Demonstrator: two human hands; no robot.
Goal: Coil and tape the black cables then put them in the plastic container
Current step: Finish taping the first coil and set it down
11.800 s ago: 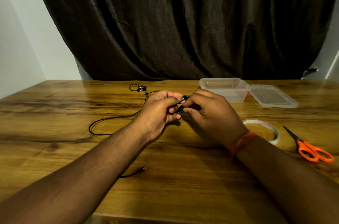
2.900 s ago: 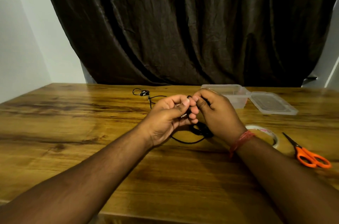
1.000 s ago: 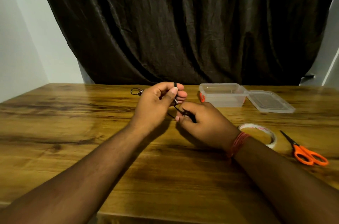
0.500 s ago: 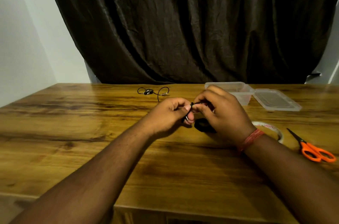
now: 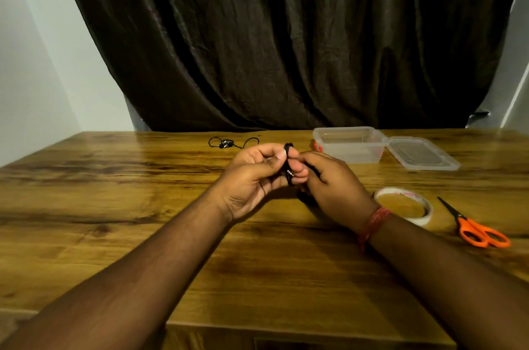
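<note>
My left hand (image 5: pixel 252 178) and my right hand (image 5: pixel 333 190) meet above the middle of the wooden table (image 5: pixel 114 206). Between them is a small coil of black cable (image 5: pixel 288 160). My left thumb and fingers pinch the coil, and my right fingers pinch the cable beside it. Most of the coil is hidden by the fingers. The cable's far end with its earbuds (image 5: pixel 226 144) lies on the table behind my left hand. A clear plastic container (image 5: pixel 347 143) stands open at the back right. A roll of clear tape (image 5: pixel 403 205) lies just right of my right wrist.
The container's lid (image 5: pixel 420 152) lies flat to the right of the container. Orange-handled scissors (image 5: pixel 475 228) lie right of the tape roll. A dark curtain (image 5: pixel 286 34) hangs behind the table's far edge. The table's near edge runs below my forearms.
Over the earlier frames the long cable lying on the table has been wound into a small coil in my hands. In the last half second my left hand rose slightly with the coil.
</note>
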